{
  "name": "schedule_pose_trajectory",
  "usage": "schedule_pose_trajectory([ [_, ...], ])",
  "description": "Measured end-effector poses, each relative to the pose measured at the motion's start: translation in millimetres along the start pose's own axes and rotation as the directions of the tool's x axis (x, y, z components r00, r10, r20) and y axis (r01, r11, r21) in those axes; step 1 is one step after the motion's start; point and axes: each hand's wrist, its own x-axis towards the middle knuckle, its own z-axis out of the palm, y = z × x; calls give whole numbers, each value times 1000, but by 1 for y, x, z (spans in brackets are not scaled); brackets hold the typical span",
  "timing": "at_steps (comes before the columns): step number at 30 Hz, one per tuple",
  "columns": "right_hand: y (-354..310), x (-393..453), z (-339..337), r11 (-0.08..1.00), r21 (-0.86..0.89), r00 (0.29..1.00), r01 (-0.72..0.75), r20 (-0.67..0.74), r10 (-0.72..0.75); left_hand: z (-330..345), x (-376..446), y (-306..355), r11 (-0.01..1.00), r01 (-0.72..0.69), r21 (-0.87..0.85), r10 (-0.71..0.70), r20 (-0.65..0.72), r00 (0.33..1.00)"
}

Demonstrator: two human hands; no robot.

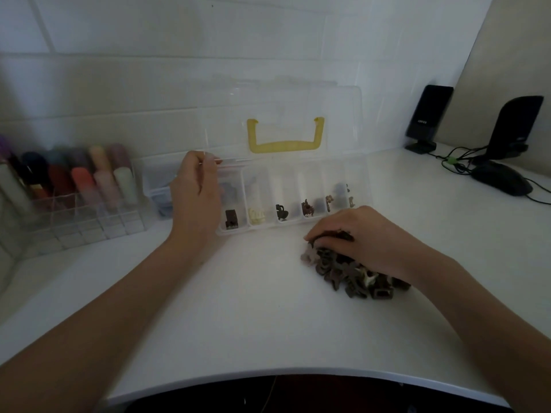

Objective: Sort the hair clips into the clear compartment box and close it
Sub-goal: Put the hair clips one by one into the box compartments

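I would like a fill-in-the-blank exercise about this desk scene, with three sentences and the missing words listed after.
1. The handle on the lid of the clear box is coloured ____.
2. The box's lid stands ____.
3. The right hand rests on the pile of hair clips, while the ____ hand is at the box.

Missing words: yellow; open; left

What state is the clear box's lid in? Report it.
Open. The lid stands upright behind the compartments, its yellow handle facing the camera, so the clips inside are exposed.
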Motion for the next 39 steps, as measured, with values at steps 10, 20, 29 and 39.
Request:
schedule_pose_trajectory([
  [10,18,-6,-25,976,80,778,-200,-593,209,0,0,2,999,34,-28,-34,6,999],
  [20,29,-1,-20,962,194,769,-190,-580,269,1,1,-1,999,28,-28,-27,12,1000],
  [29,20,-7,-19,972,-131,969,-198,-175,174,0,1,1,999,24,-42,-24,13,1000],
  [39,24,-8,-15,930,-268,966,-252,-134,223,-1,2,-2,999,21,-44,-20,21,1000],
])
